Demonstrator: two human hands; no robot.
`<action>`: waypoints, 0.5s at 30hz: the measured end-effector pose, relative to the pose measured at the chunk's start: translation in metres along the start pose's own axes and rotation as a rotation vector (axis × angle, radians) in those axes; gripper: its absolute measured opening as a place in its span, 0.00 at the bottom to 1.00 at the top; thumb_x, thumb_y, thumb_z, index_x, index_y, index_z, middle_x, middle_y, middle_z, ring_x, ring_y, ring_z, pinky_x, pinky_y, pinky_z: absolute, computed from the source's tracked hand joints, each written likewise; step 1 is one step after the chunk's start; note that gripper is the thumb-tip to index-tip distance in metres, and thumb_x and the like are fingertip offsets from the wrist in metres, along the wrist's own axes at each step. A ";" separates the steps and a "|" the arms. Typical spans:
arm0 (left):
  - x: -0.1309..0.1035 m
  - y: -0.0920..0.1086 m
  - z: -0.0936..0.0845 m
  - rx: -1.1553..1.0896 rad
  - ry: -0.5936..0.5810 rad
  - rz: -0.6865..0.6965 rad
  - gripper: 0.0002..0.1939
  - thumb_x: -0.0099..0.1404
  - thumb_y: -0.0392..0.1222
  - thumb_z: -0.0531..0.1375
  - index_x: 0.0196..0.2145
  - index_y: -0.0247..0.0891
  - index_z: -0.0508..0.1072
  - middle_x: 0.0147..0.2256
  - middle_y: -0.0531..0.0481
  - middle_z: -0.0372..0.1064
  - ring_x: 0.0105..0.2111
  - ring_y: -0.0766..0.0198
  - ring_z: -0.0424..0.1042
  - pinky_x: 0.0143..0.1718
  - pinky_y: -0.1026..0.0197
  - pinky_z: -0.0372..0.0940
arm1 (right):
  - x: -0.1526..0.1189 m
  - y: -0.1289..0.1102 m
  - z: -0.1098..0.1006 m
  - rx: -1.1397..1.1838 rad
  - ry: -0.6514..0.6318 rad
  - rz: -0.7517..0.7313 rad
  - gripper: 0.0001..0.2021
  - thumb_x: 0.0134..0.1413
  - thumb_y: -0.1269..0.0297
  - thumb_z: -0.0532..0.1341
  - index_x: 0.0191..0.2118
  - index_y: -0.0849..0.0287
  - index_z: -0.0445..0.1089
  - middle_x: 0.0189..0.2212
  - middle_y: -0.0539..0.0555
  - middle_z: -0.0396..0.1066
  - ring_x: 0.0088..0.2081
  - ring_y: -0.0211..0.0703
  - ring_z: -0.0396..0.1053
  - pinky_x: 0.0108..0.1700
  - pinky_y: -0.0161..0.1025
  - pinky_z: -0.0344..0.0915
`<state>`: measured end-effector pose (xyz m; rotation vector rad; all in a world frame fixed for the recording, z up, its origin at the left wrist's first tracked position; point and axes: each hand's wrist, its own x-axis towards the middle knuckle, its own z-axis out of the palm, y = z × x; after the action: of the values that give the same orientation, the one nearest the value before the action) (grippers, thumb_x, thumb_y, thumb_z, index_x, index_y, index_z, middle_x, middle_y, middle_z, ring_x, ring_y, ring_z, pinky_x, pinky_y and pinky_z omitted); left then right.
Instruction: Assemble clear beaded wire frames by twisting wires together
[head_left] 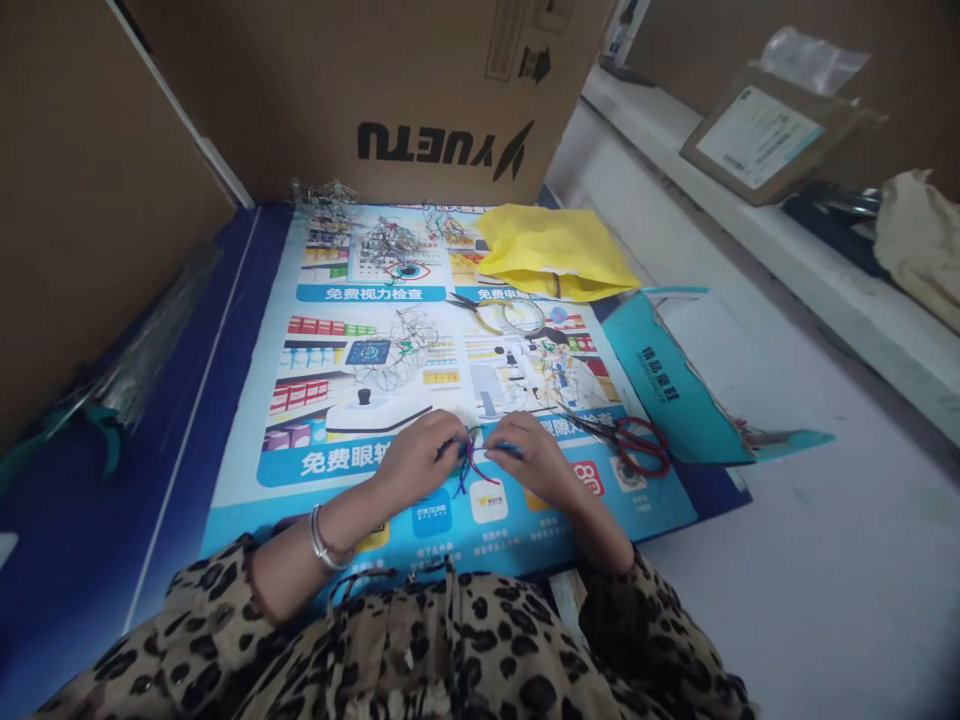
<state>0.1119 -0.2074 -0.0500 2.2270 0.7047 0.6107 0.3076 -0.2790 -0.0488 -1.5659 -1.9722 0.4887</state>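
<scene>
My left hand (pixel 421 452) is closed in a pinch on thin coloured cords (pixel 470 464), whose purple, red and blue ends hang loose over the printed mat. Facing it, my right hand (pixel 529 456) pinches at the other side of the same cords, with a small gap between the two hands. Fingertips cover part of the cords. Red-handled scissors (pixel 637 445) lie to the right of my right hand. Beyond the hands, a loose tangle of thin wire (pixel 401 355) rests on the mat (pixel 300 545).
Yellow-handled pliers (pixel 480 316) lie below a yellow pouch (pixel 555 250). More tangled wire (pixel 386 245) sits near a cardboard box (pixel 420 90) at the back. A torn teal box (pixel 660 370) stands on the right, and teal-handled pliers (pixel 109 435) are at left.
</scene>
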 end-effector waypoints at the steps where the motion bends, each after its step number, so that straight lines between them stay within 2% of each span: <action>1: 0.000 0.000 0.000 0.005 -0.012 0.027 0.08 0.61 0.30 0.51 0.32 0.38 0.68 0.32 0.50 0.66 0.37 0.62 0.65 0.39 0.60 0.62 | 0.000 -0.001 0.001 -0.030 -0.012 -0.010 0.02 0.53 0.69 0.61 0.33 0.58 0.71 0.32 0.54 0.68 0.39 0.44 0.65 0.44 0.40 0.61; 7: 0.001 0.000 0.004 0.182 -0.151 0.155 0.05 0.62 0.37 0.55 0.35 0.39 0.71 0.35 0.48 0.69 0.38 0.59 0.65 0.40 0.56 0.59 | 0.007 -0.012 0.007 -0.279 -0.146 0.060 0.06 0.57 0.69 0.57 0.31 0.60 0.69 0.32 0.56 0.68 0.39 0.46 0.62 0.44 0.42 0.58; 11: 0.001 0.000 0.004 0.244 -0.194 0.161 0.06 0.63 0.37 0.55 0.35 0.40 0.72 0.35 0.48 0.69 0.39 0.59 0.65 0.41 0.56 0.59 | 0.004 -0.002 0.000 -0.416 -0.224 0.070 0.07 0.57 0.73 0.53 0.31 0.62 0.67 0.32 0.60 0.68 0.37 0.49 0.62 0.43 0.44 0.57; 13: 0.002 0.000 0.003 0.241 -0.198 0.155 0.06 0.64 0.38 0.55 0.35 0.40 0.71 0.35 0.48 0.69 0.39 0.59 0.65 0.41 0.56 0.59 | -0.002 0.008 -0.009 -0.411 -0.197 0.158 0.08 0.56 0.76 0.52 0.30 0.62 0.66 0.31 0.59 0.68 0.36 0.48 0.62 0.41 0.42 0.57; 15: 0.002 0.001 0.002 0.235 -0.195 0.158 0.06 0.64 0.39 0.55 0.34 0.39 0.71 0.34 0.48 0.69 0.39 0.59 0.66 0.40 0.56 0.59 | -0.011 0.014 -0.021 -0.343 -0.114 0.280 0.08 0.56 0.75 0.51 0.29 0.60 0.63 0.29 0.56 0.68 0.34 0.45 0.63 0.38 0.40 0.58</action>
<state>0.1147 -0.2078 -0.0505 2.5369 0.5259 0.3941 0.3335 -0.2871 -0.0434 -2.0869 -2.0095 0.3685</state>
